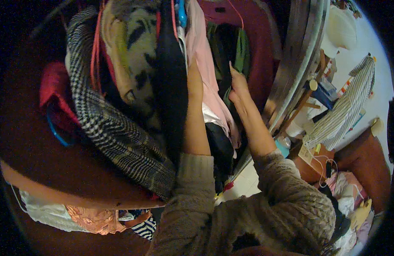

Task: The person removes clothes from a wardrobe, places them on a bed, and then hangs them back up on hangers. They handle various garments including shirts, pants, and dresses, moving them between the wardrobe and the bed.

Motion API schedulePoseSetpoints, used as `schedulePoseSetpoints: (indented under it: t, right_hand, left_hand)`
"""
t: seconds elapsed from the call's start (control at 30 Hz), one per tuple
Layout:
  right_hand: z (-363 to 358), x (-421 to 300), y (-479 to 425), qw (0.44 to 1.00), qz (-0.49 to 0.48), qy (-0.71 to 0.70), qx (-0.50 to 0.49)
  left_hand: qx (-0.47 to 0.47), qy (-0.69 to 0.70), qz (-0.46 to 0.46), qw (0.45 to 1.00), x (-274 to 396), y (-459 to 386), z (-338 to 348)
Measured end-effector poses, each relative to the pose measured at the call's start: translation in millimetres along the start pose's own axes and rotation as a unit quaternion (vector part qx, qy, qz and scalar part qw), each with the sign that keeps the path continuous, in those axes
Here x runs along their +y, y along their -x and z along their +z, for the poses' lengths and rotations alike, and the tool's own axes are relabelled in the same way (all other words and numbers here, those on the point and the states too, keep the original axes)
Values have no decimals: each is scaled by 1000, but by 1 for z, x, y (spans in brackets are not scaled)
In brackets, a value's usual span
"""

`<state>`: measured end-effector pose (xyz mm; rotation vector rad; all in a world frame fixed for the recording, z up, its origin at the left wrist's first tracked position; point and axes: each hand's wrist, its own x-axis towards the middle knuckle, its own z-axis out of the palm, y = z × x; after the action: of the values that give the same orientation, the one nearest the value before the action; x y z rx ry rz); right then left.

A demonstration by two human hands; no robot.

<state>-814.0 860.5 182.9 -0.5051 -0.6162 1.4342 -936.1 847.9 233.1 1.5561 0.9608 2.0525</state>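
Both my arms reach into a wardrobe full of hanging clothes. My left hand (pixel 193 65) goes in between a black garment (pixel 172 76) and a pink garment (pixel 201 54); its fingers are hidden among the cloth. My right hand (pixel 239 84) is at a dark green garment (pixel 241 51), which it appears to grip at the edge. White cloth (pixel 209 113) shows under the pink garment. Left of the black one hang a dark-patterned garment (pixel 141 54) with a pale furry edge and a black-and-white houndstooth garment (pixel 97 118).
The metal door track (pixel 289 73) runs close on my right. A wooden shelf edge (pixel 72 195) crosses at lower left, with folded clothes (pixel 94 219) below it. Red cloth (pixel 58 89) lies at far left. Outside hangs a striped garment (pixel 340 108); more clothes (pixel 347 192) are piled at lower right.
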Motion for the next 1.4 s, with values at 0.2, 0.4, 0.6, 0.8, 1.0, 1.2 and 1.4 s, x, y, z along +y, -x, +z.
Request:
schedulePoseSetpoints:
  t: [0.2, 0.4, 0.6, 0.8, 1.0, 1.2, 1.4]
  right_hand:
    - [2, -38, 60, 997, -34, 17, -73]
    - [-5, -63, 95, 983, -33, 91, -156]
    - [-3, -97, 143, 956, -60, 204, -202]
    - [-6, -124, 178, 907, -53, 347, -234]
    - [-23, -122, 177, 891, -77, 405, -189]
    - [3, -98, 215, 896, -71, 439, -21]
    - [-13, -107, 238, 836, -10, 526, -158]
  left_hand:
    - [-4, 22, 19, 1000, 0, -2, 4]
    - [-91, -328, 237, 910, -48, -8, -11]
    - [-52, -379, 270, 884, -100, -29, -10]
    - [-42, -123, 27, 991, -47, 12, 0]
    - [-37, -25, 81, 996, 21, 106, 7]
    - [-240, 435, -411, 765, 91, 181, -34]
    - [-278, 431, -372, 773, 77, 181, -49]
